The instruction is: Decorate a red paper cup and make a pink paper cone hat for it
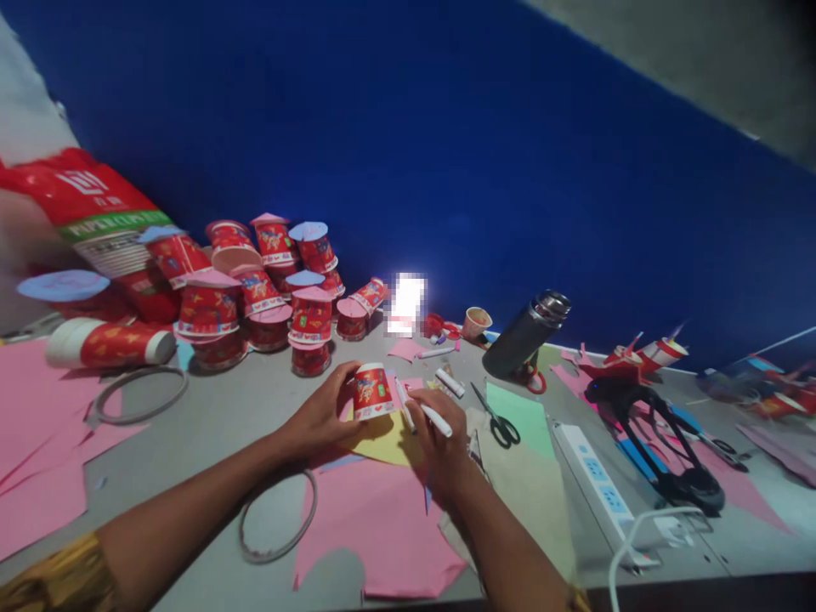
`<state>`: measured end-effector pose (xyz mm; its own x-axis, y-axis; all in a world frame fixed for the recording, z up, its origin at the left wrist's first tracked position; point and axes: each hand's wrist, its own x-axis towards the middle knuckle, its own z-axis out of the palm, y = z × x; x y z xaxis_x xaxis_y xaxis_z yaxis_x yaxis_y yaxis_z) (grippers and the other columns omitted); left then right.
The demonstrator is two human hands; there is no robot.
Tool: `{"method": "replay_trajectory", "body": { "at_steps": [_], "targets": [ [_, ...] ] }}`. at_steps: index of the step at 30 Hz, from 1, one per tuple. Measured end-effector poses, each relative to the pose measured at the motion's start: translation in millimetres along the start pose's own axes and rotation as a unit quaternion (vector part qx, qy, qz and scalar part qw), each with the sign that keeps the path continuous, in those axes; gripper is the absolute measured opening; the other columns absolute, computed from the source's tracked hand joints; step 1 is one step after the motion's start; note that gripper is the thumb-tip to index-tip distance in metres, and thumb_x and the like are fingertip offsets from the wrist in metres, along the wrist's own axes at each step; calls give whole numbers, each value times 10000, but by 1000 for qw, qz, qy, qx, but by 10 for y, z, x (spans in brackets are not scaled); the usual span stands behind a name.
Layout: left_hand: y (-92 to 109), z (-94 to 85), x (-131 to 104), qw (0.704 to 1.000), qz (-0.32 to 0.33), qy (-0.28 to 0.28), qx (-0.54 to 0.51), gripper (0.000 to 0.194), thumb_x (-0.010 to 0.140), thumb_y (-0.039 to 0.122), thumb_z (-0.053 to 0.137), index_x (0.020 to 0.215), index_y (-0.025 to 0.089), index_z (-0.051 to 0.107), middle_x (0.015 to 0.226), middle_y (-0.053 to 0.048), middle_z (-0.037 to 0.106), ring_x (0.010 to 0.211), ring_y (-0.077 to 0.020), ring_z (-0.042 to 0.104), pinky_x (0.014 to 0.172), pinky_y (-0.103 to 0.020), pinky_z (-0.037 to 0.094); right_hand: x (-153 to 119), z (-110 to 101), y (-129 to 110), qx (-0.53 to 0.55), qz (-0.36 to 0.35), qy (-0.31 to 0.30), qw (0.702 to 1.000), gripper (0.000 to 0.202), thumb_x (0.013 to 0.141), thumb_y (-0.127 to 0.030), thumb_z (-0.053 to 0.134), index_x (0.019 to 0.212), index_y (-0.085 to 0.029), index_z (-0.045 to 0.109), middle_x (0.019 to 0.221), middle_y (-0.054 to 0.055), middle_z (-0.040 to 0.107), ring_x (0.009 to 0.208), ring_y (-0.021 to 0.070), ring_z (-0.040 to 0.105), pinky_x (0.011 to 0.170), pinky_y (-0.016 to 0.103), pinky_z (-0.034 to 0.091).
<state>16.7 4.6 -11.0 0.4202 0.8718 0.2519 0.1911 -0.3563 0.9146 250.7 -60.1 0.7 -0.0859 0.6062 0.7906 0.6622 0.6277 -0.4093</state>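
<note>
My left hand (325, 412) grips a red paper cup (373, 391) turned upside down on a sheet of yellow paper (388, 442). My right hand (439, 438) holds a white pen (428, 411) with its tip at the cup's right side. Pink paper (376, 518) lies under and in front of both hands on the grey table (210, 425).
Several red cups capped with pink and blue paper discs (268, 289) are piled at the back left. Scissors (501, 421), a dark flask (526, 336), a white power strip (596, 484), a black stand (663, 442), wire rings (277, 518) and pink sheets (38, 442) surround the hands.
</note>
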Motion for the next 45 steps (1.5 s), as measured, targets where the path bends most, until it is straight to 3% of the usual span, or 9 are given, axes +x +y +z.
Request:
{"method": "replay_trajectory", "body": {
  "at_steps": [5,12,20,27,32,38,42,45],
  "targets": [
    [19,56,-12,996,-14,10,-85,760,743,385,861,1400,263,498,1474,-151,661,1380,-386,665,1171,-598,556,-38,32,317,-99,-13,-12,995,267,1033,-138,566,1252,-230,688,1050,96,787,966,260,746,876,419,612],
    [0,51,4,998,-5,19,-67,765,742,431,902,1390,278,525,1475,-147,676,1384,-396,668,1194,-633,537,-63,30,687,-216,55,-21,975,380,982,-95,551,1323,-196,686,1138,133,754,1062,294,694,932,422,593],
    [-127,-12,86,999,17,35,29,822,779,490,875,1461,237,493,1531,-179,613,1434,-406,621,1226,-652,481,-40,-3,761,-250,99,-54,962,424,984,-39,515,1354,-156,685,1141,149,744,1106,293,661,972,402,554],
    [-313,-59,175,991,49,70,100,853,783,573,839,1485,234,492,1531,-178,604,1439,-436,590,1235,-679,437,-6,56,779,-276,127,-95,948,488,995,-26,498,1424,-189,664,1240,145,734,1168,278,640,1022,392,557],
    [-340,-73,217,986,62,63,145,822,815,588,799,1483,220,492,1520,-180,610,1416,-428,602,1219,-667,455,49,35,797,-281,143,-126,941,564,989,-31,503,1510,-212,623,1331,160,702,1194,289,618,1020,405,559],
    [-287,-60,235,981,72,50,172,805,822,577,789,1485,232,487,1505,-161,606,1402,-412,608,1222,-645,459,120,-42,784,-241,152,-107,953,508,969,-52,549,1440,-201,669,1304,127,710,1225,269,608,1103,408,515],
    [-295,-54,243,979,76,47,181,822,809,590,793,1478,225,488,1511,-173,603,1399,-428,609,1215,-661,457,159,-56,780,-220,182,-102,953,203,997,-146,627,1148,-214,745,1229,103,738,1200,260,633,1091,390,503],
    [-321,-51,250,980,71,52,177,832,808,622,780,1473,212,493,1503,-185,609,1391,-437,615,1206,-669,464,159,-40,792,-214,215,-112,946,144,944,-98,667,997,-225,707,1064,60,757,1074,233,667,971,346,518]
  ]
}}
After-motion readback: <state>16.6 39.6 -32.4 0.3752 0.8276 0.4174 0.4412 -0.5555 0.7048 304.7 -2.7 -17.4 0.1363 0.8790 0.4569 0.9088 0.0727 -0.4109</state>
